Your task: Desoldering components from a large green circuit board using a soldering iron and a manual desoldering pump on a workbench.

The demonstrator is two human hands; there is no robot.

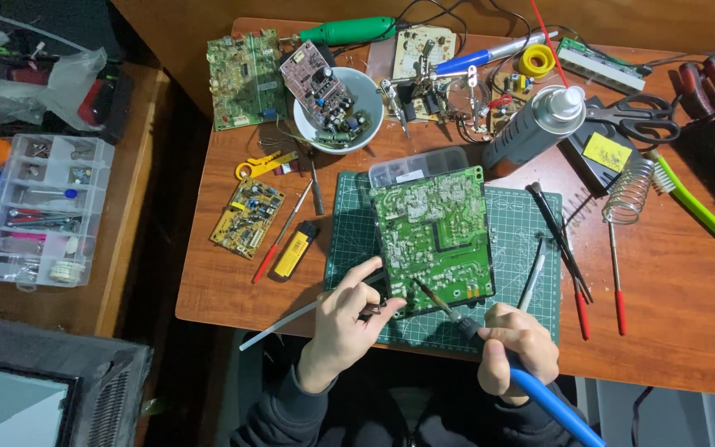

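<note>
Soldering iron (490, 348) over green circuit board (434, 240) on the cutting mat (523, 323).
Its long axis slants from the near right, tip pointing far-left onto the board's near edge. The right hand (516, 348) has its grip wrapped tight on the handle; the left hand (349, 319) pinches a thin tool (374, 310) beside the board. Farther off, a white bowl (362, 132) holds small components.

Bare wood w/ free passage at 4 o'clock of the green circuit board (432, 236), right of the red-tipped probes (577, 273). 12 o'clock blocked: white bowl (338, 108), spray can (531, 128), clutter. 9 o'clock: yellow lighter (295, 250), small board (247, 217); narrow gaps btwn. Mat (515, 219) strip at 3 o'clock holds tweezers (531, 277).
</note>
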